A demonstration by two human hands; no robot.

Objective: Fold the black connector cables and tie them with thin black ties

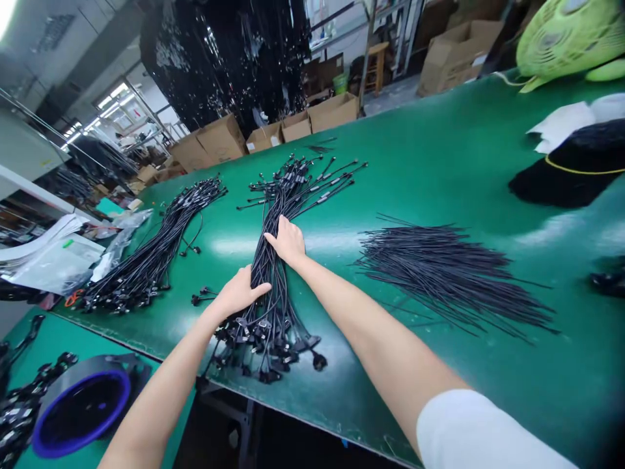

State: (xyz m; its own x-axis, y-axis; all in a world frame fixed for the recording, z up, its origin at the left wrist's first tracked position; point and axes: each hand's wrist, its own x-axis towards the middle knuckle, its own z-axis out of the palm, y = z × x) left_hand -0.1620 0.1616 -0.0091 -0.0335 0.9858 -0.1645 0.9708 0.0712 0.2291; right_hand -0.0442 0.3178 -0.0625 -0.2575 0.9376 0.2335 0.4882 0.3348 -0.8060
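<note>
Green workbench (439,163), black cable bundle (271,326) under left-hand fingers (258,290) and right-hand fingers (277,234)

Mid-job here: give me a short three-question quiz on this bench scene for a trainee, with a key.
1. Which is nearer the bulky connector end of the black cable bundle: the left hand or the right hand?
2. True or false: the right hand rests on the thin black wires lying to the right.
3. Fill in the blank: the roll at the lower left has a ____ rim.

Key: 1. The left hand. 2. False, it rests on the black cable bundle. 3. Blue.
</note>
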